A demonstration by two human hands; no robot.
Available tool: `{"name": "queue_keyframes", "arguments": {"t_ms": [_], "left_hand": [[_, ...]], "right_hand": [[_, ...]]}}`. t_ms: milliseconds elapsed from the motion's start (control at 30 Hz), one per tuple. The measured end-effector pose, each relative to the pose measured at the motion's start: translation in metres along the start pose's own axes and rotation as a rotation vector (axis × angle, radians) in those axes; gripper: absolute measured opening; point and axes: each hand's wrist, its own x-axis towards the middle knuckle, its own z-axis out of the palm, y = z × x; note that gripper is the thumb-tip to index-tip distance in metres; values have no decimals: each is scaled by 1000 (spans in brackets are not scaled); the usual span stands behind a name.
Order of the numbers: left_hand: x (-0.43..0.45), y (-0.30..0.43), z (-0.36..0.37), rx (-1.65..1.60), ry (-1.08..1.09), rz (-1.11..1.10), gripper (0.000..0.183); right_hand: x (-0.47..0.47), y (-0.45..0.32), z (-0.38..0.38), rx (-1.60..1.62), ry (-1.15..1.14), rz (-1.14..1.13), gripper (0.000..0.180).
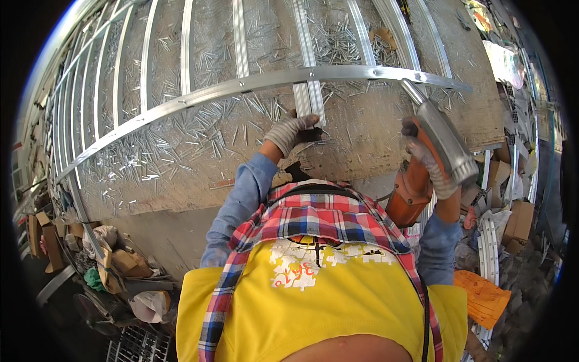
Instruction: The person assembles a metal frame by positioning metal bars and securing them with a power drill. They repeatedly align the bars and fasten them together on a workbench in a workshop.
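Observation:
My left hand (287, 134), in a striped grey glove with dark fingertips, grips the near end of a ribbed aluminium slat (302, 100). A second, longer slat (318, 105) lies right beside it, and both pass beneath a long aluminium crossbar (271, 79). My right hand (429, 161), gloved too, holds an orange power tool (409, 194) with a grey metal barrel, apparently a rivet gun. Its steel nose (413, 92) meets the crossbar's near edge toward the right. Thin pins, apparently rivets, stand along the crossbar where slats cross it.
Loose metal pins (172, 135) litter the worktable (362, 140). More parallel slats (186, 50) run away from me under the crossbar. Cardboard boxes (519, 221) and an orange sack (482, 298) lie at the right. Scrap and bags (149, 305) crowd the lower left.

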Motion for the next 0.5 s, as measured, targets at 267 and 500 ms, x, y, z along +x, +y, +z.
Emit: {"name": "queue_keyframes", "arguments": {"t_ms": [267, 500], "left_hand": [[-7, 9, 8, 142, 3, 49, 65], [0, 9, 10, 234, 75, 64, 66]], "right_hand": [[58, -55, 54, -675, -67, 89, 38], [103, -30, 46, -681, -269, 8, 43]]}}
